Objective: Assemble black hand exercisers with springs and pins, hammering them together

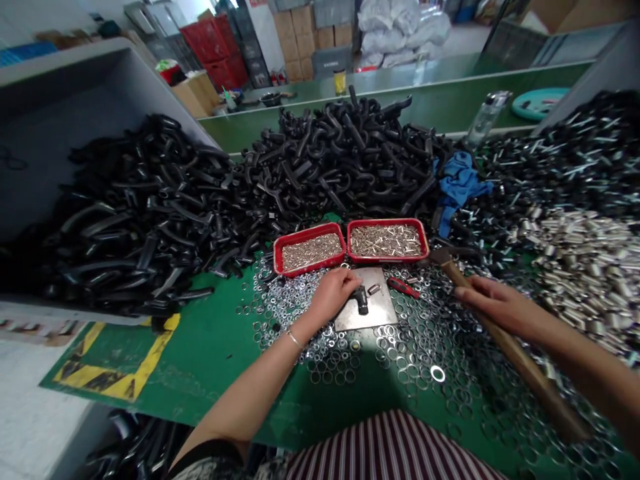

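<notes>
My left hand [336, 292] is closed at the upper end of a small black T-shaped part [362, 301], which rests on a square metal plate [384, 313]. The fingers hide where they grip it. Beside the part on the plate lies a short silvery cylinder [374, 289]. A red-and-black hand tool [403, 287] touches the plate's right side. My right hand [493, 303] is wrapped round the wooden handle of a hammer [520, 353], close to its dark head. The handle slants down to the right.
Two red trays [387, 259] of small metal pins stand behind the plate. Heaps of black curved parts [330, 153] rise behind and left. Metal rings [333, 373] are scattered around the plate. Silvery cylinders [585, 267], a blue cloth [459, 183] and a clear bottle [486, 120] are on the right.
</notes>
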Motion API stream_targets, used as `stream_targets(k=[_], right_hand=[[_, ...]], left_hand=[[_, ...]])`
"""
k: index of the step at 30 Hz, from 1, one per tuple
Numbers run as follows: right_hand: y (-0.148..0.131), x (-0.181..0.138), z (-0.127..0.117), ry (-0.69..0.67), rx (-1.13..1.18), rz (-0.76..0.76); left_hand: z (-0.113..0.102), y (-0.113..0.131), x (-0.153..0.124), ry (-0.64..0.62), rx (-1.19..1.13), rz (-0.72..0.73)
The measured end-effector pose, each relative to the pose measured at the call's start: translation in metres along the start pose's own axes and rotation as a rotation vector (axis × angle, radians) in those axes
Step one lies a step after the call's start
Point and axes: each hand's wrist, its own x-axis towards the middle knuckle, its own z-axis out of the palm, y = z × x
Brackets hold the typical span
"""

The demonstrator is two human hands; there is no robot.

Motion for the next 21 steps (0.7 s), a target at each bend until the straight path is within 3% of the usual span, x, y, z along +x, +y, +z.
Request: stream_targets(k=[6,8,11,14,17,21], right_hand=[[-0.01,-0.035,0.033,-0.1,0.382,0.012],[-0.013,-0.038,0.039,-0.134,0.395,0.006],[-0.018,-0.034,0.045,-0.107,0.209,-0.064],[-0.03,-0.032,0.051,-0.032,-0.029,-0.242],[-0.05,-0.034,0.057,0.063,-0.117,-0.385],[-0.063,-0.025,0.072,0.063,-0.259,-0.422]], left_hand=[[0.011,0.006,0.008,-0.035,0.372,0.118],[0.011,0.009,0.008,-0.068,0.524,0.235],[0.007,0.013,0.006,-0.157,0.658,0.405],[0.002,0.014,-0.004,-0.133,0.584,0.342],[0.0,0.01,-0.02,-0.071,0.403,0.236],[0.005,0.001,-0.033,-0.139,0.213,0.212]])
